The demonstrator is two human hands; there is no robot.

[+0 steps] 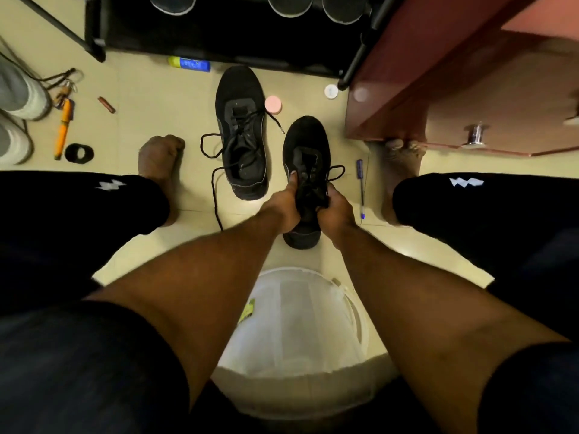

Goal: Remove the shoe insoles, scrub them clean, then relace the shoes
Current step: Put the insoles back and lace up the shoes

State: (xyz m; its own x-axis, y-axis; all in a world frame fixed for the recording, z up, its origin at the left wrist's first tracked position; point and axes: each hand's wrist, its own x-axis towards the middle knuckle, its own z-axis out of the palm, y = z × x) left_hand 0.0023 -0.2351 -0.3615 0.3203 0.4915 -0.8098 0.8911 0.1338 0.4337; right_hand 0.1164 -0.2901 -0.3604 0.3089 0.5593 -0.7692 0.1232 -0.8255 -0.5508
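Observation:
Two black lace-up shoes stand on the tiled floor between my feet. The left shoe (pixel 241 130) stands untouched, its black lace (pixel 213 183) loose and trailing over the tiles. The right shoe (pixel 305 145) is closer to me, toe pointing away. My left hand (pixel 283 203) grips its opening from the left, thumb up on the tongue. My right hand (pixel 336 211) grips the opening from the right, fingers curled around the collar and laces. No insole shows.
A white bucket (pixel 354 311) sits between my knees. A pink jar (pixel 273 104), white lid (pixel 331 91), blue pen (pixel 360 183), blue-yellow tube (pixel 189 64), orange tool (pixel 62 126) and black ring (pixel 79 152) lie around. A black rack (pixel 219 32) and red-brown cabinet (pixel 438 89) stand ahead.

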